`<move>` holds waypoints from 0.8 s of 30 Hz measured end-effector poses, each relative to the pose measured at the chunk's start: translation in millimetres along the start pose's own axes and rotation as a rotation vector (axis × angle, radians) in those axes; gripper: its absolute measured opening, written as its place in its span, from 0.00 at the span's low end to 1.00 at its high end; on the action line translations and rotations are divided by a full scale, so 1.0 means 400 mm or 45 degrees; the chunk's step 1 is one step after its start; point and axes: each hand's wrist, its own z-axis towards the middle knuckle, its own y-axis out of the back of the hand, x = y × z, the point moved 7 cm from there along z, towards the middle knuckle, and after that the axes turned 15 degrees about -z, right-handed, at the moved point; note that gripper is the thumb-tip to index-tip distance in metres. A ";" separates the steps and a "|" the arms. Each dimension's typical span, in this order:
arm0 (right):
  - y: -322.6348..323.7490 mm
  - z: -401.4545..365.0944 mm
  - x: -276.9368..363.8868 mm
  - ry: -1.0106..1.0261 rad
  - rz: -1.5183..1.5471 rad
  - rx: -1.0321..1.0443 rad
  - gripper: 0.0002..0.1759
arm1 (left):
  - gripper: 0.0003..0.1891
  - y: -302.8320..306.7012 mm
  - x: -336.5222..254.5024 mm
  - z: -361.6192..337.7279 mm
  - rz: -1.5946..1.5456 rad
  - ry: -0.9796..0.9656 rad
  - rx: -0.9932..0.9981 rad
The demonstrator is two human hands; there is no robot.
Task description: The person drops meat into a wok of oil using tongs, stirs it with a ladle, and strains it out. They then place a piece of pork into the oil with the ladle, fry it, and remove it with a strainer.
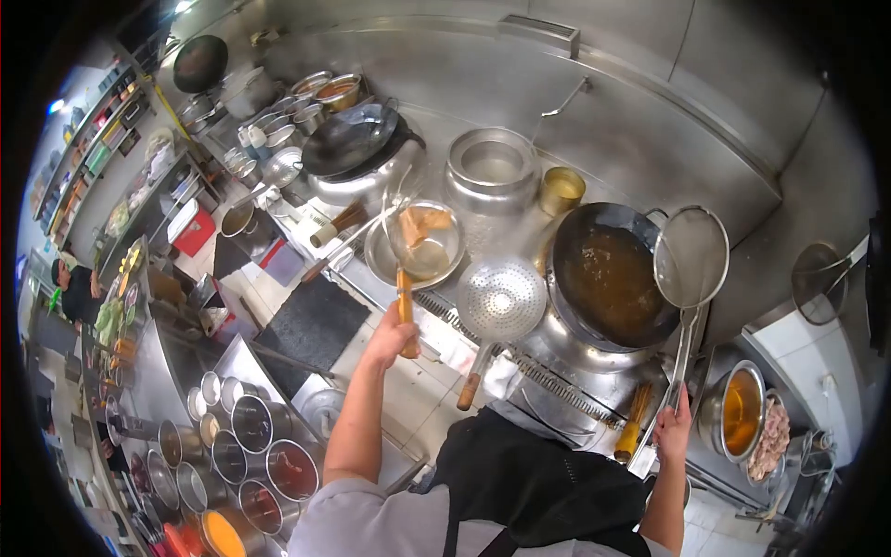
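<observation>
My left hand (394,336) is wrapped round the handle of a wooden-handled utensil (406,306). Its thin metal end is blurred and reaches over a steel bowl (374,263), which has orange-brown pieces (422,225) at it and pale liquid inside. My right hand (673,429) grips the long metal handle of a mesh strainer (691,255), whose round net hangs over the right edge of a black wok (580,288). Brown, bubbling liquid (620,269) fills the wok's bottom. Between my hands, a perforated skimmer (501,299) with a wooden handle rests near the stove's front.
Behind stand a steel pot (492,172), a yellowish can (561,190) and a second wok (348,144). A brush (634,422), a bowl of orange liquid (741,413) and meat (770,441) are at right. Several steel containers (251,422) fill the left counter; a person (79,288) stands far left.
</observation>
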 end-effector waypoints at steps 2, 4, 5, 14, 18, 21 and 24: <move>-0.016 0.023 0.028 -0.026 -0.012 -0.005 0.36 | 0.37 0.089 0.026 0.039 0.311 0.021 -0.221; -0.042 0.058 0.055 0.064 -0.028 0.112 0.37 | 0.41 0.154 0.064 0.067 0.429 0.044 -0.350; -0.055 0.063 0.094 0.086 -0.130 0.155 0.37 | 0.41 0.159 0.054 0.066 0.535 -0.077 -0.412; -0.140 0.273 0.319 0.097 -0.429 0.267 0.35 | 0.43 0.209 -0.004 0.012 0.115 -0.405 -0.358; -0.271 0.447 0.461 0.242 -0.512 0.343 0.34 | 0.42 0.180 -0.024 -0.048 -0.263 -0.344 -0.184; -0.469 0.565 0.592 0.346 -0.496 0.409 0.34 | 0.41 0.153 -0.027 -0.074 -0.399 -0.320 -0.118; -0.665 0.643 0.616 0.444 -0.682 0.252 0.34 | 0.40 0.154 -0.006 -0.075 -0.494 -0.289 -0.052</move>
